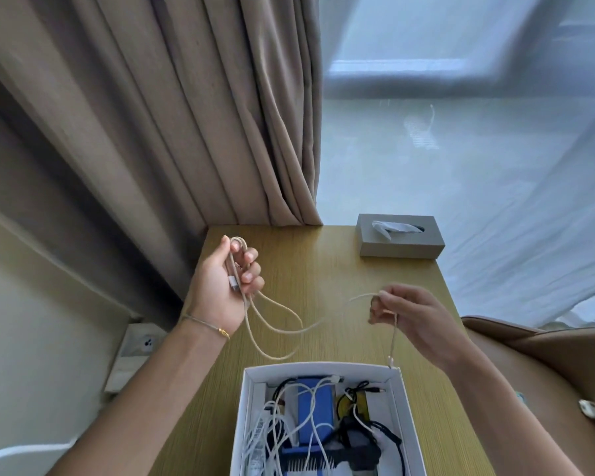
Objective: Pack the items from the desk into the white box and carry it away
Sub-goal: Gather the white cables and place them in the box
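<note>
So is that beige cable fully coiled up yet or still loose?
Still partly loose. The left hand holds a few loops of the beige cable, while the rest trails across to the right hand, above the white box.

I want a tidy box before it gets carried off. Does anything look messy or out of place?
Yes. Inside the white box the cables lie in a loose tangle over the other items. The beige cable is only half coiled, strung between the left hand and right hand. The tissue box sits unpacked.

Wooden desk (323,269), white box (401,400) (open), tissue box (401,247)
</note>
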A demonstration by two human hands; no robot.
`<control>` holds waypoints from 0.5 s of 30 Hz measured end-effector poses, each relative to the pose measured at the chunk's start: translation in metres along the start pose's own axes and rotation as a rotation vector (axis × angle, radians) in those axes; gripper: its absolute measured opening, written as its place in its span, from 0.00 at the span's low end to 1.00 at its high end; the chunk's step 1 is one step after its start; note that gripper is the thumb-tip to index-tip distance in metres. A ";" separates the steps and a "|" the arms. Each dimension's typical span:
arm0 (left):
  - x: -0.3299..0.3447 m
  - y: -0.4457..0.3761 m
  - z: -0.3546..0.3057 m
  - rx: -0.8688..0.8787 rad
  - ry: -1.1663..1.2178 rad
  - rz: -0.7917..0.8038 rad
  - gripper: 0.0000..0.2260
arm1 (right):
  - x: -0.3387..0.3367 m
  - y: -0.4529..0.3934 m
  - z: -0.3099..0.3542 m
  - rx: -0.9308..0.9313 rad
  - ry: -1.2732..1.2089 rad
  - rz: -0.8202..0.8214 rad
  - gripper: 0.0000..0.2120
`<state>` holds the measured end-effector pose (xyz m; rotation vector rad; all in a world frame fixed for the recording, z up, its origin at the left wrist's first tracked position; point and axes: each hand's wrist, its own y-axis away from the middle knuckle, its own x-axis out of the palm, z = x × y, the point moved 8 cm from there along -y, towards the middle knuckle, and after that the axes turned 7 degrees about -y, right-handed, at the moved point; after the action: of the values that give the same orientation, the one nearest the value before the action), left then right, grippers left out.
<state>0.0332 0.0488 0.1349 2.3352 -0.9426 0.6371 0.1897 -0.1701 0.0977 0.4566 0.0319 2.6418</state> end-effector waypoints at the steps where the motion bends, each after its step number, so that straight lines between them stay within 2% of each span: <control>1: 0.000 0.004 0.013 -0.029 -0.007 -0.014 0.17 | 0.012 0.001 0.005 -0.010 -0.032 0.029 0.12; 4: -0.005 0.017 0.053 -0.115 -0.037 -0.083 0.16 | 0.044 0.008 0.011 -0.007 -0.101 0.072 0.10; 10: -0.043 0.052 0.134 -0.205 -0.233 -0.236 0.14 | 0.072 0.035 -0.029 0.118 -0.015 -0.014 0.09; 13: -0.071 0.068 0.165 -0.204 -0.313 -0.324 0.12 | 0.068 0.049 -0.066 0.211 -0.139 -0.107 0.15; 15: -0.086 0.073 0.179 -0.197 -0.311 -0.361 0.13 | 0.067 0.057 -0.091 0.268 -0.249 -0.178 0.11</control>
<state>-0.0360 -0.0678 -0.0281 2.3774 -0.6477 0.0345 0.0798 -0.1866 0.0383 0.8289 0.3352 2.3972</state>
